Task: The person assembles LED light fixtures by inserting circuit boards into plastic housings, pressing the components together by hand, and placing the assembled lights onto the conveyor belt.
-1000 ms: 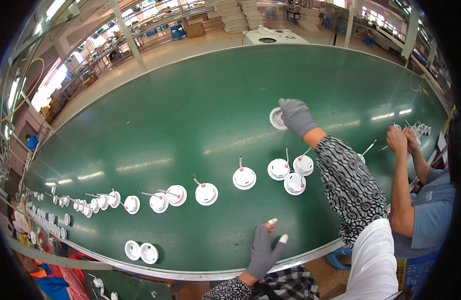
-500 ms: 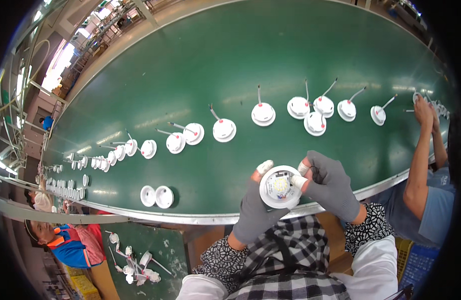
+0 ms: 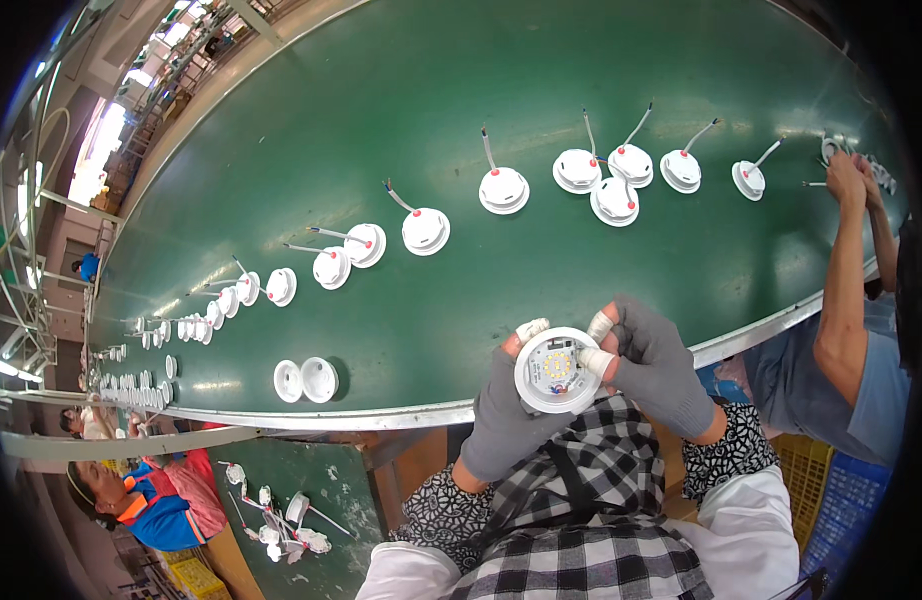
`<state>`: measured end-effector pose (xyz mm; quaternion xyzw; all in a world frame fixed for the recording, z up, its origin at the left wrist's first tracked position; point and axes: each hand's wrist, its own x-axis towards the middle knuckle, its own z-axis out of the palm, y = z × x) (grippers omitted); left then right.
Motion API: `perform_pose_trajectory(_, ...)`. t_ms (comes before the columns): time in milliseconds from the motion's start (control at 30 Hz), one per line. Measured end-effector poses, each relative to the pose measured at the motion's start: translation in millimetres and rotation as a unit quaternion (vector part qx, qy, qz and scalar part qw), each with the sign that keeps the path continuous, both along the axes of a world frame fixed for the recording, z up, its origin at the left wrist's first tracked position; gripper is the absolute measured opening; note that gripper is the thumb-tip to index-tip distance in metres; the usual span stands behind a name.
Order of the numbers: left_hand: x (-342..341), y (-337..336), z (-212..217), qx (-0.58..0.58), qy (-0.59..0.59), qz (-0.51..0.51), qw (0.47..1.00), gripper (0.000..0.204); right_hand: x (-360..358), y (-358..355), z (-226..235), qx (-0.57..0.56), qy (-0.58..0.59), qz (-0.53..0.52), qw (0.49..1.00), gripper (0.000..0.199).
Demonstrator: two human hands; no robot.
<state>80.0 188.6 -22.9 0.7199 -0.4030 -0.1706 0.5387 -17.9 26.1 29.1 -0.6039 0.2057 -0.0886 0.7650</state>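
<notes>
Two gloved hands meet just past the near edge of a broad green conveyor belt (image 3: 401,120), which fills most of the view and carries a curving line of white round lamp bases with wire leads (image 3: 505,188) from far left to far right, plus a pair of plain white round housings (image 3: 306,380) lying near the belt's metal rim. At the right, a co-worker's bare arm (image 3: 843,300) reaches onto the belt among the bases there. Closer in, the left hand (image 3: 501,415) is cupped from below around a white round lamp housing with a yellow LED board (image 3: 555,370), face up, held above the person's checked shirt rather than over the belt. The right hand (image 3: 661,370) is closed narrowly on the housing's right edge, its taped fingertips (image 3: 595,362) pinching at the rim beside the board. My judgement is that the grip is the weak point: smooth plastic between knit gloves and tape could twist or slip, and since the piece hangs off the belt's edge, it would drop to the lap or floor. A fingertip pressing the exposed board could also smudge or strain it.
</notes>
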Motion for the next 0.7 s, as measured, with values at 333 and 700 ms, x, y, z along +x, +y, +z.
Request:
perform_pose_trajectory(333, 1, 1, -2, -0.007, 0.014, 0.001, 1.0, 0.085, 7, -5, 5, -0.101, 0.058, 0.057, 0.992, 0.031)
perform_pose_trajectory(700, -4, 2, 12, 0.012, -0.079, -0.007, 0.997, 0.081, 13, 7, 15, -0.211, 0.129, 0.13, 0.96, 0.037)
